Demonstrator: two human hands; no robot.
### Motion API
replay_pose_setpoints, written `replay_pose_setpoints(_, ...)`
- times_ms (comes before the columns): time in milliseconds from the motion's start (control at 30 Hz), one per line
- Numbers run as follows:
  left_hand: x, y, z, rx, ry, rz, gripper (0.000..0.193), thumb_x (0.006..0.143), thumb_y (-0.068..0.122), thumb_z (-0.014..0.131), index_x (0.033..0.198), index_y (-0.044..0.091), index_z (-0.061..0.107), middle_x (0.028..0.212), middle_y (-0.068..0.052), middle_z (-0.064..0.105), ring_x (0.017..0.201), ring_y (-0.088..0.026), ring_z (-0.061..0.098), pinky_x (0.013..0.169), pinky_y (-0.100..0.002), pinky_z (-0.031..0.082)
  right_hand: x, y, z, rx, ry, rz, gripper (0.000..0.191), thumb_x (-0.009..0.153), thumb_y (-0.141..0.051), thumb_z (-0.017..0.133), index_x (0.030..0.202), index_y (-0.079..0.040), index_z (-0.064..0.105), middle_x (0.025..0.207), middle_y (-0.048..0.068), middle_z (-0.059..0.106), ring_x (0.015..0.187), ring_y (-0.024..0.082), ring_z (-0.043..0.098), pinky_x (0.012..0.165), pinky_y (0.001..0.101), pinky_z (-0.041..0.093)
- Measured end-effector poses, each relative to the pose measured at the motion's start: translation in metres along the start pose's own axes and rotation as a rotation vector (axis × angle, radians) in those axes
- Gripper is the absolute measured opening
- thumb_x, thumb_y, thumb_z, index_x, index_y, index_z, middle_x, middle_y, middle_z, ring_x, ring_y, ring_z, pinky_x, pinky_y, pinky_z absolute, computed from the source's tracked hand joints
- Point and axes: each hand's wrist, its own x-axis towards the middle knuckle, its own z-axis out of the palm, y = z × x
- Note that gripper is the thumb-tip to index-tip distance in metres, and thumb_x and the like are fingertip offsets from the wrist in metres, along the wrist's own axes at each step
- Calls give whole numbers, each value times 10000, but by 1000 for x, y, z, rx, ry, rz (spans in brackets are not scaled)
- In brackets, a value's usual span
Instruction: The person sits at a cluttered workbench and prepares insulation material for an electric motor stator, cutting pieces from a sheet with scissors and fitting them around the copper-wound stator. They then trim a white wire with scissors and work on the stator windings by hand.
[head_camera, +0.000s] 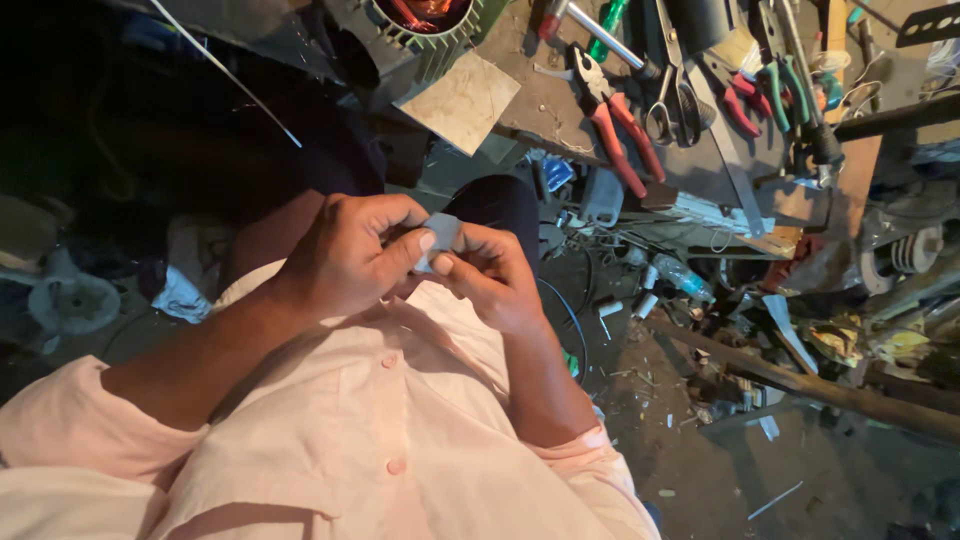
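While pinching a small grey piece (441, 236), both hands' fingers (425, 243) are risking dropping it onto the littered floor (700, 470).

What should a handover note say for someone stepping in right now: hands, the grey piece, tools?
Left hand: closed on the small grey flat piece, thumb pressed on its face.
Right hand: fingertips pinch the same piece from the other side.
The piece is held above the lap, against the pink shirt, away from the bench.
Workbench ahead: red-handled pliers, scissors, a motor stator, a square metal plate; none is touched.
Done: piece is in hand. What it is, and any change to it, is too small to tell.
Floor is littered with scraps.
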Motion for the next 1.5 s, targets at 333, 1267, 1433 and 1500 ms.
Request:
replay_pose_setpoints(333, 2, 3, -8, -131, 230, 104, 146, 989, 108, 631, 976, -27, 685, 782, -82, 755, 678, -86, 733, 604, -257, 591, 49, -129, -203, -1758, 704, -194, 239, 917, -179, 783, 1027, -12, 652, 977, 206, 705, 879, 384, 691, 757, 442, 535)
replay_pose_setpoints(1267, 45, 31, -21, -69, 509, 441, 136, 1069, 94, 644, 1096, -30, 691, 819, -76, 744, 715, -103, 748, 639, -248, 590, -24, 23, -25, -22, -6, -233, 844, 757, -647, 849, 1187, 24, 571, 954, 90, 613, 770, 171, 627, 645, 306, 522)
replay_pose_setpoints(1433, 44, 36, -21, 86, 593, 568, 103, 1045, 53, 666, 1122, -15, 677, 822, -120, 724, 729, -168, 763, 665, -284, 578, -8, 19, -5, -138, -104, -188, 918, 760, -743, 802, 1228, -5, 522, 1038, 94, 587, 907, 158, 586, 796, 303, 502)
replay_pose_setpoints(1500, 43, 35, -20, 160, 620, 605, 93, 1024, 26, 683, 1108, -10, 669, 830, -148, 699, 722, -213, 736, 673, -310, 553, -6, 20, 1, -168, -101, -188, 910, 761, -758, 792, 1207, -16, 512, 1007, 71, 561, 898, 158, 574, 803, 298, 487)
